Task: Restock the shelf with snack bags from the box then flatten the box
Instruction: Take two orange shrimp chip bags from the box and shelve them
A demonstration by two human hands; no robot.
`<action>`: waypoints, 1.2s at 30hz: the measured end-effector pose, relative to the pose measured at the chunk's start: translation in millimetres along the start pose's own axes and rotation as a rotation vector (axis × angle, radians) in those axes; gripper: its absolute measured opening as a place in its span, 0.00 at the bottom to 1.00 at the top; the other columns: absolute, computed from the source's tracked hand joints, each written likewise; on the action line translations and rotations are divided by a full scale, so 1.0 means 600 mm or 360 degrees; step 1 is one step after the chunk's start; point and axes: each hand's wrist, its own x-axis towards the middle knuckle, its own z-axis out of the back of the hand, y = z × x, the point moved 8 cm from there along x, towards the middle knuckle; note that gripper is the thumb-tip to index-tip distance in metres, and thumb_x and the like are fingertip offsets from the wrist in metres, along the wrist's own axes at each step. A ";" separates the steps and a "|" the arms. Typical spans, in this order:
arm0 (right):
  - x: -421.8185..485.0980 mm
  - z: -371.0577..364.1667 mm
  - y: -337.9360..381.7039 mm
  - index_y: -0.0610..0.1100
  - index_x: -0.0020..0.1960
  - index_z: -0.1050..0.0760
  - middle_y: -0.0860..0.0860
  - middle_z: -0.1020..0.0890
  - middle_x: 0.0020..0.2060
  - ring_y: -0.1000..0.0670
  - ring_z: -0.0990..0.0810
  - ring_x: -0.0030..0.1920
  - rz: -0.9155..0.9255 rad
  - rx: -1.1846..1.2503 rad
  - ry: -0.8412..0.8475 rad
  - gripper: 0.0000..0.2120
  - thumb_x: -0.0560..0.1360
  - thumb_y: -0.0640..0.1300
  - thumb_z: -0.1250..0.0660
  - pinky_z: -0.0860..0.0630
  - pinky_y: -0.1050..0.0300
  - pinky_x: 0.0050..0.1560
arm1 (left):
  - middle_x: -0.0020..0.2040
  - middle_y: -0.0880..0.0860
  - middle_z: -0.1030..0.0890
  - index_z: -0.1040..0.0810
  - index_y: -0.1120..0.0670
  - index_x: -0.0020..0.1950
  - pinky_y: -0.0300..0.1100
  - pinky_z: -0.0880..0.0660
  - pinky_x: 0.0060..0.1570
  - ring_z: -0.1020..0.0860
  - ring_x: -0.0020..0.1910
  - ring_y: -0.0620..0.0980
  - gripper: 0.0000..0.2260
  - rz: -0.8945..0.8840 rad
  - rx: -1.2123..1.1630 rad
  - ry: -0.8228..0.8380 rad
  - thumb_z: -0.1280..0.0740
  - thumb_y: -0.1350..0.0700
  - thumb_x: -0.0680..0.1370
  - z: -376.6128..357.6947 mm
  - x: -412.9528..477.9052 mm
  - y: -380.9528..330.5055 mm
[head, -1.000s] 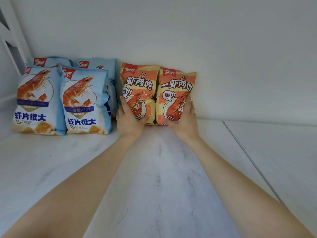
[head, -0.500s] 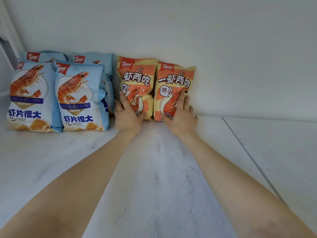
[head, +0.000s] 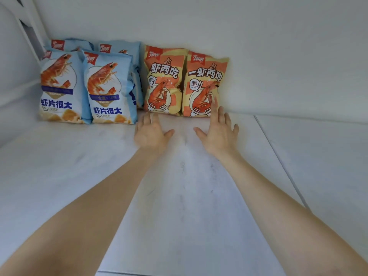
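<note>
In the head view, 2 orange snack bags are standing upright side by side against the back wall (head: 258, 36) of a white shelf (head: 179, 196): the left orange bag (head: 164, 80) and the right orange bag (head: 205, 82) are touching along their inner edges, each showing a shrimp on a plate. Just to their left, 4 blue snack bags are standing in 2 rows: the front-left blue bag (head: 59, 86) and the front-right blue bag (head: 108, 90) are facing forward, with the back-left blue bag (head: 67, 43) and the back-right blue bag (head: 119, 46) peeking out behind them. The front-right blue bag is sitting just beside the left orange bag. Both bare forearms are reaching forward over the shelf. The left hand (head: 152, 132) is lying palm down with fingers straight and spread, gripping nothing, its fingertips just in front of the left orange bag's bottom edge. The right hand (head: 218, 132) is likewise flat and spread, holding nothing; its longest fingers are overlapping the right orange bag's lower right corner, though whether they are touching it is unclear. A thin seam (head: 278, 156) is running diagonally across the shelf to the right of the right arm.
</note>
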 end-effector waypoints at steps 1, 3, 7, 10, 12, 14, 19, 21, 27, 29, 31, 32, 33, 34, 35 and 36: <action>-0.017 0.006 0.003 0.49 0.80 0.62 0.45 0.50 0.80 0.42 0.49 0.79 0.0021 -0.0026 0.0011 0.42 0.78 0.64 0.42 0.47 0.32 0.73 | 0.76 0.58 0.39 0.43 0.56 0.76 0.53 0.40 0.72 0.42 0.75 0.59 0.35 -0.0032 0.0044 0.0009 0.37 0.39 0.77 0.010 -0.017 0.001; -0.053 0.020 0.010 0.49 0.80 0.60 0.45 0.49 0.80 0.43 0.49 0.79 0.0057 -0.0080 0.0024 0.40 0.78 0.65 0.44 0.48 0.33 0.73 | 0.76 0.57 0.39 0.41 0.55 0.76 0.52 0.43 0.73 0.43 0.75 0.58 0.33 -0.0091 0.0124 0.0028 0.40 0.38 0.78 0.029 -0.048 0.004; -0.126 0.061 0.024 0.49 0.80 0.58 0.45 0.49 0.80 0.44 0.50 0.79 0.0115 -0.0172 0.0003 0.38 0.78 0.65 0.46 0.50 0.34 0.74 | 0.77 0.57 0.40 0.41 0.54 0.76 0.52 0.46 0.74 0.44 0.76 0.56 0.33 -0.0230 0.0225 0.0037 0.41 0.37 0.78 0.072 -0.105 0.005; -0.188 0.098 0.033 0.50 0.80 0.57 0.45 0.49 0.80 0.44 0.50 0.79 0.0106 -0.0237 -0.0003 0.38 0.79 0.65 0.46 0.50 0.35 0.74 | 0.77 0.57 0.40 0.42 0.54 0.77 0.52 0.48 0.75 0.45 0.77 0.56 0.32 -0.0332 0.0213 0.0088 0.41 0.38 0.78 0.104 -0.162 -0.001; -0.236 0.122 0.041 0.49 0.80 0.56 0.45 0.48 0.80 0.44 0.50 0.79 0.0104 -0.0266 -0.0004 0.38 0.79 0.65 0.46 0.50 0.35 0.74 | 0.77 0.57 0.41 0.43 0.53 0.77 0.52 0.50 0.75 0.46 0.77 0.55 0.32 -0.0391 0.0199 0.0144 0.42 0.38 0.78 0.127 -0.209 -0.008; -0.286 0.147 0.048 0.49 0.80 0.55 0.44 0.47 0.79 0.43 0.49 0.79 0.0101 -0.0267 -0.0018 0.38 0.79 0.64 0.45 0.50 0.35 0.73 | 0.78 0.57 0.42 0.44 0.53 0.77 0.52 0.51 0.76 0.47 0.77 0.55 0.32 -0.0445 0.0189 0.0189 0.43 0.38 0.79 0.151 -0.256 -0.013; -0.407 0.202 0.053 0.49 0.80 0.51 0.44 0.44 0.79 0.43 0.46 0.79 0.0074 -0.0326 -0.0056 0.37 0.78 0.65 0.45 0.48 0.34 0.73 | 0.77 0.58 0.39 0.41 0.54 0.77 0.53 0.49 0.75 0.45 0.77 0.57 0.32 -0.0584 0.0167 0.0192 0.41 0.38 0.78 0.208 -0.373 -0.019; -0.457 0.220 0.050 0.49 0.80 0.49 0.44 0.42 0.78 0.43 0.45 0.78 0.0054 -0.0354 -0.0052 0.36 0.78 0.65 0.46 0.48 0.34 0.73 | 0.75 0.60 0.36 0.37 0.55 0.76 0.55 0.46 0.74 0.41 0.76 0.59 0.32 -0.0636 0.0159 0.0162 0.39 0.39 0.77 0.231 -0.425 -0.021; -0.634 0.273 0.027 0.49 0.79 0.44 0.45 0.39 0.77 0.43 0.41 0.77 -0.0074 -0.0381 -0.0068 0.35 0.77 0.66 0.50 0.51 0.37 0.73 | 0.71 0.62 0.30 0.31 0.58 0.72 0.58 0.38 0.70 0.34 0.72 0.61 0.31 -0.0796 0.0123 0.0113 0.36 0.41 0.75 0.276 -0.590 -0.035; -0.704 0.291 0.014 0.49 0.79 0.44 0.45 0.40 0.77 0.44 0.42 0.78 -0.0149 -0.0404 -0.0060 0.35 0.78 0.67 0.51 0.51 0.37 0.73 | 0.72 0.61 0.31 0.32 0.58 0.72 0.57 0.39 0.70 0.35 0.73 0.61 0.31 -0.0864 0.0099 0.0147 0.35 0.41 0.75 0.284 -0.645 -0.047; -0.776 0.310 0.001 0.49 0.79 0.45 0.45 0.41 0.78 0.44 0.43 0.78 -0.0244 -0.0432 -0.0047 0.36 0.77 0.67 0.49 0.50 0.36 0.74 | 0.72 0.61 0.31 0.32 0.57 0.73 0.57 0.39 0.70 0.35 0.73 0.60 0.30 -0.0953 0.0069 0.0182 0.34 0.42 0.76 0.291 -0.697 -0.059; -0.813 0.319 -0.008 0.49 0.79 0.45 0.45 0.41 0.78 0.44 0.43 0.78 -0.0301 -0.0443 -0.0046 0.36 0.77 0.67 0.48 0.49 0.36 0.74 | 0.72 0.61 0.31 0.31 0.57 0.72 0.57 0.39 0.70 0.34 0.72 0.60 0.29 -0.1004 0.0048 0.0196 0.35 0.42 0.77 0.293 -0.722 -0.066; -0.849 0.329 -0.017 0.49 0.79 0.45 0.45 0.42 0.78 0.44 0.43 0.78 -0.0362 -0.0452 -0.0049 0.36 0.77 0.67 0.48 0.48 0.36 0.74 | 0.72 0.61 0.31 0.31 0.57 0.72 0.56 0.39 0.70 0.34 0.72 0.60 0.29 -0.1052 0.0031 0.0221 0.38 0.41 0.77 0.293 -0.747 -0.072; -0.885 0.338 -0.027 0.49 0.79 0.45 0.45 0.41 0.78 0.44 0.43 0.78 -0.0428 -0.0463 -0.0058 0.36 0.77 0.67 0.48 0.48 0.36 0.74 | 0.72 0.61 0.31 0.31 0.57 0.72 0.56 0.39 0.70 0.33 0.72 0.60 0.29 -0.1102 0.0019 0.0266 0.41 0.40 0.77 0.292 -0.771 -0.079; -0.920 0.348 -0.037 0.49 0.79 0.44 0.45 0.41 0.78 0.44 0.43 0.78 -0.0500 -0.0476 -0.0074 0.36 0.77 0.67 0.47 0.48 0.36 0.74 | 0.72 0.61 0.31 0.30 0.57 0.71 0.56 0.38 0.70 0.33 0.72 0.61 0.30 -0.1156 0.0006 0.0320 0.43 0.39 0.76 0.289 -0.795 -0.086; -0.956 0.358 -0.046 0.49 0.79 0.44 0.46 0.41 0.78 0.44 0.43 0.78 -0.0578 -0.0493 -0.0088 0.36 0.77 0.67 0.47 0.48 0.36 0.74 | 0.71 0.62 0.31 0.30 0.58 0.71 0.57 0.37 0.69 0.33 0.71 0.61 0.30 -0.1215 -0.0009 0.0370 0.44 0.39 0.76 0.286 -0.820 -0.094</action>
